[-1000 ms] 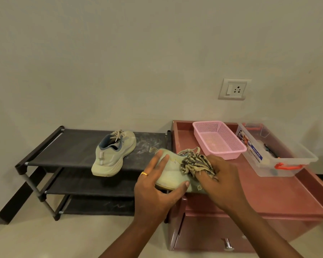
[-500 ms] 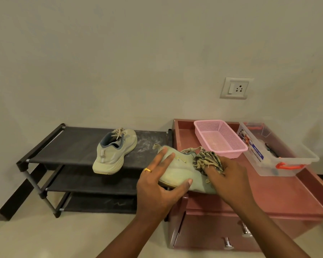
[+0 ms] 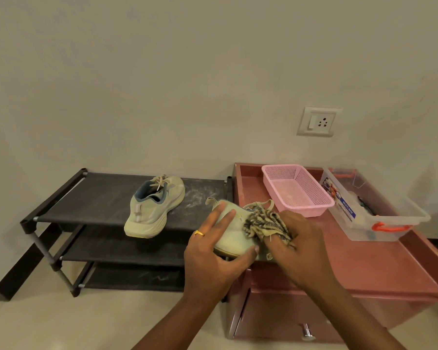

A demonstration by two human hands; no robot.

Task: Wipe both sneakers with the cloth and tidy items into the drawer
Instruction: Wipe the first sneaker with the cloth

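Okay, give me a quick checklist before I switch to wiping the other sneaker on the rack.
1. Sneaker secured: ok, left hand grips the held sneaker, thumb under the sole.
2. Cloth ready: ok, right hand holds the bunched cloth against it.
3. Wiped all round: cannot tell, far side hidden.
4. Next target free: ok, second sneaker sits upright on the shoe rack, top shelf.
5. Storage open: not ok, drawer is shut.

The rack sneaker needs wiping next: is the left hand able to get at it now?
Probably not yet: the left hand grips the other sneaker, though nothing stands between it and the rack sneaker.
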